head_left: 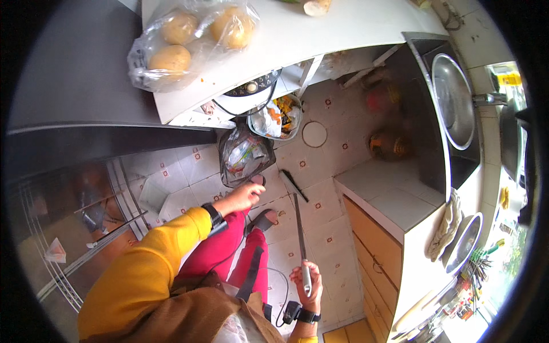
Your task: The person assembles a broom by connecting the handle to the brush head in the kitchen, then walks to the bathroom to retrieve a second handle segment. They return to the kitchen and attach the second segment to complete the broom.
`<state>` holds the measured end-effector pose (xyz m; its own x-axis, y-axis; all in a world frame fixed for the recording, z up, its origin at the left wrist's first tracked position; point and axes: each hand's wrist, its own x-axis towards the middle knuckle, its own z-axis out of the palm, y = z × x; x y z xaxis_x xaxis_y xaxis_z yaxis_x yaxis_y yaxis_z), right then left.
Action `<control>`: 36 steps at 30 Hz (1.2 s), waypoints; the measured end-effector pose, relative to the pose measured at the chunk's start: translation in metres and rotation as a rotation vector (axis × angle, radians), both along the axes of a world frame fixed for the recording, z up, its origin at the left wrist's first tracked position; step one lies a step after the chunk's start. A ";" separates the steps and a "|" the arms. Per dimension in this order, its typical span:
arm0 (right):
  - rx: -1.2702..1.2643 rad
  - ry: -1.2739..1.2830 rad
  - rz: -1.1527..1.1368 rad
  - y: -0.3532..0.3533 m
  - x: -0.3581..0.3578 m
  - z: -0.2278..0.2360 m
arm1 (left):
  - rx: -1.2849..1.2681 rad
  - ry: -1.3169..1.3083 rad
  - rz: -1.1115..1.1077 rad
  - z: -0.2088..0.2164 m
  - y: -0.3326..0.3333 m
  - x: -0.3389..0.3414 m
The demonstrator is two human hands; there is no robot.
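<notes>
My right hand (307,279) is wrapped round the pale grip of a broom (301,234). Its thin grey shaft slopes away to a narrow head (294,186) with dark bristles, lying on the tiled floor. My left hand (242,195) hovers over my left leg, fingers loosely curled in, with nothing visible in them. Just beyond it stands a bin lined with a dark bag (246,157), full of rubbish. Behind that is a pale basin (293,128) of scraps and peelings.
A white counter (320,34) carries a clear bag of round yellowish produce (171,57). Wooden drawers (372,246) and a low tiled ledge (394,183) bound the right side. A metal wok (453,103) rests higher up. A glass sliding door (86,211) is at left.
</notes>
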<state>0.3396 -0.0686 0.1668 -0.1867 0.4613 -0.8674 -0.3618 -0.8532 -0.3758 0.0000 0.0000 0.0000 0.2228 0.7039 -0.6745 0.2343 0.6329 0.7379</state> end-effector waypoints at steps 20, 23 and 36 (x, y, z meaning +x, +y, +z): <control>1.009 -0.740 0.587 -0.017 -0.004 0.085 | 0.750 -0.336 -0.020 0.321 -0.034 0.126; 0.760 -0.511 0.529 -0.036 -0.010 0.071 | 0.792 -0.369 -0.129 0.344 -0.047 0.122; 1.171 -1.012 0.659 -0.055 -0.057 0.045 | 0.657 -0.649 -0.072 0.377 -0.066 0.091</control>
